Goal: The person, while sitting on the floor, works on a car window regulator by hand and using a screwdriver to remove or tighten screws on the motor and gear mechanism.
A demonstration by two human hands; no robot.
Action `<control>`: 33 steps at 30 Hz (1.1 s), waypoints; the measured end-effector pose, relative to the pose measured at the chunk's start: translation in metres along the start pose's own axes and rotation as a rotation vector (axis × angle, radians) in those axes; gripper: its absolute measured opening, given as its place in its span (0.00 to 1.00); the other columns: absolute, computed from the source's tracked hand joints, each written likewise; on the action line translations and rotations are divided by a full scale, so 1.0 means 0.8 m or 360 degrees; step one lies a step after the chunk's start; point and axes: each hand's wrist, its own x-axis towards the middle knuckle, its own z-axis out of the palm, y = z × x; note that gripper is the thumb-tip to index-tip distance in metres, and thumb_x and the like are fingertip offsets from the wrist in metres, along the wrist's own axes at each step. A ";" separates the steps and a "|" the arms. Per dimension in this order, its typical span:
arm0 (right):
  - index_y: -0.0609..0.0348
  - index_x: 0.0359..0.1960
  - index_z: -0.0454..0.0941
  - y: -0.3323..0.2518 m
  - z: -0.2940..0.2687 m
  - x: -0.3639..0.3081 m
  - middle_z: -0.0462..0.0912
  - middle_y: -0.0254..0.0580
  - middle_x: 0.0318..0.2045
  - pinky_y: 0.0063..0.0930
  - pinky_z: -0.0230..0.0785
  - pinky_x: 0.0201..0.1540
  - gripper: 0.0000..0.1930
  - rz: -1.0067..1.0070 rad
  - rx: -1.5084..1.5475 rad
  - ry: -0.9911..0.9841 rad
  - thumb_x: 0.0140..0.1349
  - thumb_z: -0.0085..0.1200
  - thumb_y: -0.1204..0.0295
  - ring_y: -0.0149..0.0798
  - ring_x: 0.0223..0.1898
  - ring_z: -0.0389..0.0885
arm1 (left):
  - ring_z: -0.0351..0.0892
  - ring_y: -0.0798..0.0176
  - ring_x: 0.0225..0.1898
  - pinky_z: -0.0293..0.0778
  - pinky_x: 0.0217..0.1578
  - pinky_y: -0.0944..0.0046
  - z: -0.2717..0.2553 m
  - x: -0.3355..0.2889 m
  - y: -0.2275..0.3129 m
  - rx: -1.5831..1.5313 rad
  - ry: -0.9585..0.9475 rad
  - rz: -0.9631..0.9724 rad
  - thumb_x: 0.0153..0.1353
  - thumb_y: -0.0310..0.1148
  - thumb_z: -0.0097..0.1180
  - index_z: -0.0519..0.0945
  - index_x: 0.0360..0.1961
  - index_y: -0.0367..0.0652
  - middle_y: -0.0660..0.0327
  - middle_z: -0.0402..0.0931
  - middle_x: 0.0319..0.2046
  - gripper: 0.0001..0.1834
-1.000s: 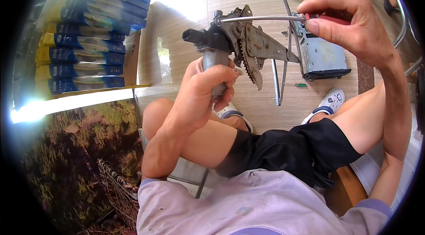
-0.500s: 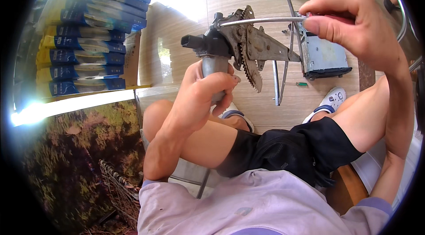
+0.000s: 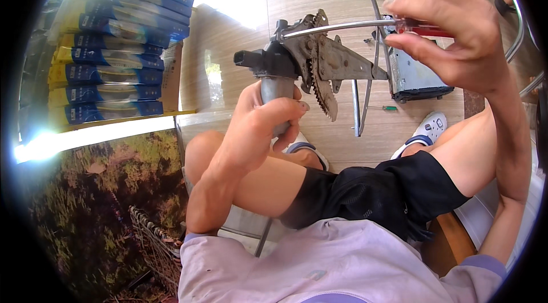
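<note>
Pale wood-plank flooring (image 3: 240,57) spreads beneath the seated person, hemmed at far left by stacked blue-and-yellow flat boxes (image 3: 108,57). Left hand (image 3: 260,132) is wrapped tight around the grey cylindrical motor of a rusty toothed window-regulator mechanism (image 3: 311,60), held above the knees. Right hand (image 3: 451,35) pinches closed on a red-handled long steel screwdriver (image 3: 365,23) whose tip meets the mechanism's top. Open floor lies beyond; a grey metal box (image 3: 419,77) sits at right.

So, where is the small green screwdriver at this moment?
In the head view, the small green screwdriver lies on the wooden floor, right of centre, just below the grey metal box and above the white shoe.
</note>
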 end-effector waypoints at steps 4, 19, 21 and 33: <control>0.67 0.49 0.79 -0.020 0.011 0.005 0.84 0.42 0.35 0.24 0.71 0.28 0.16 0.0843 0.0351 0.0481 0.60 0.58 0.73 0.31 0.29 0.79 | 0.67 0.69 0.13 0.55 0.13 0.68 0.004 -0.004 0.003 0.0034 -0.0121 -0.0016 0.55 0.27 0.58 0.73 0.28 0.38 0.63 0.68 0.16 0.06; 0.64 0.53 0.76 -0.021 0.039 -0.001 0.83 0.40 0.41 0.18 0.62 0.25 0.16 0.1002 0.0871 0.0848 0.69 0.51 0.67 0.23 0.27 0.70 | 0.67 0.70 0.13 0.55 0.12 0.69 -0.004 0.010 -0.003 -0.0100 -0.0012 0.0005 0.56 0.28 0.56 0.71 0.23 0.40 0.62 0.69 0.16 0.08; 0.64 0.53 0.78 -0.016 0.025 -0.012 0.85 0.39 0.41 0.13 0.55 0.19 0.18 0.1255 0.1153 0.0655 0.72 0.48 0.63 0.17 0.18 0.65 | 0.67 0.70 0.13 0.55 0.12 0.70 -0.005 0.010 -0.003 -0.0106 -0.0013 0.0014 0.56 0.28 0.56 0.72 0.23 0.40 0.62 0.69 0.16 0.08; 0.70 0.50 0.74 -0.026 0.013 0.011 0.81 0.50 0.38 0.23 0.77 0.36 0.13 0.1118 0.1768 0.0386 0.69 0.49 0.72 0.37 0.38 0.84 | 0.67 0.70 0.13 0.56 0.12 0.69 -0.004 0.009 -0.004 -0.0055 -0.0063 0.0027 0.56 0.29 0.56 0.73 0.25 0.38 0.63 0.69 0.16 0.07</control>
